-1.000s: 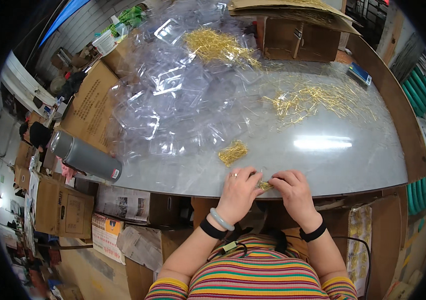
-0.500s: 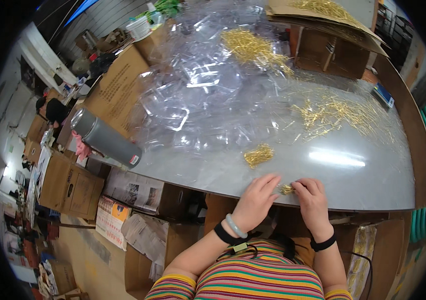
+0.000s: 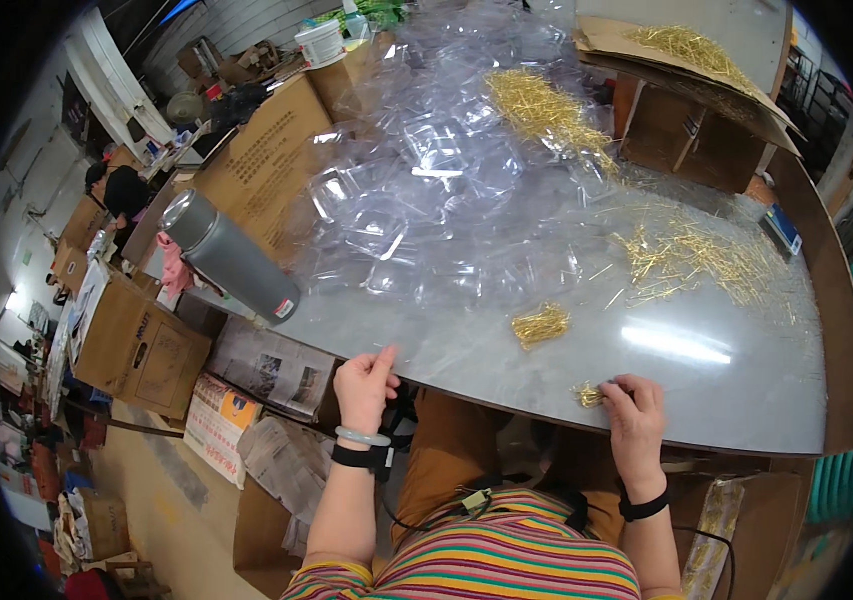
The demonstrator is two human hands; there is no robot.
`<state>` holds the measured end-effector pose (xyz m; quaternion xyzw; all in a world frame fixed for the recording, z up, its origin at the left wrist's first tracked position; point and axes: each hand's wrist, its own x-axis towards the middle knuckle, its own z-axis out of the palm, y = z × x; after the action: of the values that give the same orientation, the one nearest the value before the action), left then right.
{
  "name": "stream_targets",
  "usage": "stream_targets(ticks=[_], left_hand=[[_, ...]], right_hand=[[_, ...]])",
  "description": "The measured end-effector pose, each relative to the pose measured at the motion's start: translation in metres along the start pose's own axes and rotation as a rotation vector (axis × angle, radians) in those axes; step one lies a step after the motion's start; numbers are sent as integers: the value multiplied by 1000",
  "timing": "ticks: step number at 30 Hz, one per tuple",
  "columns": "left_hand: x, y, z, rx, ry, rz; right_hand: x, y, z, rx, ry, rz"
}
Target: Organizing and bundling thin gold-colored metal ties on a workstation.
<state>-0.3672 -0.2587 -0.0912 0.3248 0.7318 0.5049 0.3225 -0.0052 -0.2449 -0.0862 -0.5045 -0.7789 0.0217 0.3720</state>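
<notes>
A: Where's the small gold bundle (image 3: 587, 394)?
B: On the right side of the grey table (image 3: 456, 358), near its front edge, at the fingertips of the right hand (image 3: 634, 412).
A: How are those fingers set?
B: The thumb and forefinger are nearly together, pinching the end of the bundle. The other fingers are curled in toward the palm.
A: And the left hand (image 3: 364, 388)?
B: It's well apart from the right, by the table's front edge. Its thumb and forefinger come close together at the tips, but I can't tell whether something thin is between them. A pale bracelet (image 3: 362, 437) sits on that wrist.
A: What's nearby?
B: A larger gold bundle (image 3: 540, 326) lies beyond the small one and a little to its left. Loose gold sticks (image 3: 691, 260) are scattered farther back on the right.
A: And across the rest of the table?
B: A heap of clear plastic trays (image 3: 371, 235) fills the back left, with a gold pile (image 3: 546, 112) on top. A grey bottle (image 3: 231, 260) stands at the left end.
</notes>
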Motion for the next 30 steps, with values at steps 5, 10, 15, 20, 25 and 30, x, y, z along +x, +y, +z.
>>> stream_targets(ticks=[5,10,15,20,25,30], left_hand=[[-4,13,4,94,-42,6],[-44,31,26,424,-355,266],[-30,48,88,147,-519,172],[-6,73,118,172,-581,-27],[-14,53,119,-65,-594,18],[-41,41,94,-255,-656,-4]], right_hand=[[-1,0,0,-22,32,80],[-3,4,2,-64,-16,101],[-2,4,3,-113,-27,35],[-7,4,4,-94,-17,16],[-3,5,-1,-99,-91,-52],[-2,6,-2,-114,-163,-88]])
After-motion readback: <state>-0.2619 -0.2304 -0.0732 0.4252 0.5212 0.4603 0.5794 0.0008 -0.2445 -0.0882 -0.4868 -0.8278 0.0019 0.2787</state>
